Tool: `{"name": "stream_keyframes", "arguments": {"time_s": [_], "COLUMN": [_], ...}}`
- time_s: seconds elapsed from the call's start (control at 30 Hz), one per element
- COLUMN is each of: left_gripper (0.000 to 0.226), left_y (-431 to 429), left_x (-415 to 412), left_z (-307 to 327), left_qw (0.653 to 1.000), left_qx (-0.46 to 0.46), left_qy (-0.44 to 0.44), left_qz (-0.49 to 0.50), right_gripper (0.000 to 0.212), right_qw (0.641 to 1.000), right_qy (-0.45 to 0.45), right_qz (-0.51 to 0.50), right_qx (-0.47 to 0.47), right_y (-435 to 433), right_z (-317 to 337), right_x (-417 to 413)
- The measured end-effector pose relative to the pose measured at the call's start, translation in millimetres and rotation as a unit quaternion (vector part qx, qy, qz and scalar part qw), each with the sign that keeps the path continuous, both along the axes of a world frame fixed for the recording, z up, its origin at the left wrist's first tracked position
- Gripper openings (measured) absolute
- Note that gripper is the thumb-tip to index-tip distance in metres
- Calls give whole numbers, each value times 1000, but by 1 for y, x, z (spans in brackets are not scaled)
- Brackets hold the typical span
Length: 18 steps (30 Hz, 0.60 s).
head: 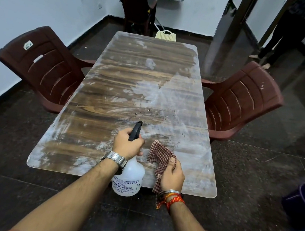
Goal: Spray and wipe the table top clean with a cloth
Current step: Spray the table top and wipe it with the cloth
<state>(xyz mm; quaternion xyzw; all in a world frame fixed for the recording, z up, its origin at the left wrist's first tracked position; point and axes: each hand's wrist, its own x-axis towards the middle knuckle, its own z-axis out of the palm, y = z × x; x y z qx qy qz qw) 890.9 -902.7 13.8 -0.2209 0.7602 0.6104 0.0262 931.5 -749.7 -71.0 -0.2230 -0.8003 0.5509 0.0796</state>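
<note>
We're at the near short end of the table top (113,83), and everything gets placed from there. Our left hand (128,145) is wrapped tight around the neck of the spray bottle (129,177), which hangs over the table's near edge with its black nozzle (136,130) aimed up the table. Our right hand (172,177) has the checked cloth (160,154) bunched in a closed fist, just right of the bottle, above the near edge and not touching the wood as far as we can tell.

A few droplets (140,112) sit just beyond the nozzle, so we judge we're in the spraying step. White smears (151,90) lie heaviest from the middle towards the right edge, with more film along the left edge and the near corners.

To do this well, we'd sweep the nozzle across rather than soak one patch, reaching the thick white area mid-table. Keep the cloth clear of the mist. When wiping comes, open the cloth flat and pull long strokes from far end to near, so the residue doesn't just smear about.
</note>
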Motion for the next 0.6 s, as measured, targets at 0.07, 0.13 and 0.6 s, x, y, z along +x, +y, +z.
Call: {"name": "stream_keyframes", "arguments": {"time_s": [0.07, 0.13, 0.6], "left_gripper": [16, 19, 20], "left_y": [0, 0, 5], "left_x": [-3, -4, -3], "left_z": [1, 2, 1], "left_qw": [999, 999, 1000], "left_qx": [27, 35, 8], "left_qy": [9, 5, -9], "left_qz": [-16, -26, -17], "right_gripper": [35, 36, 36], "right_qw": [1000, 1000, 1000], "right_qy": [2, 1, -1], "right_qz": [-1, -4, -7], "right_qx": [-1, -2, -16], "right_y": [1, 1, -3], "right_z": [1, 1, 4], "right_x": [0, 0, 2]}}
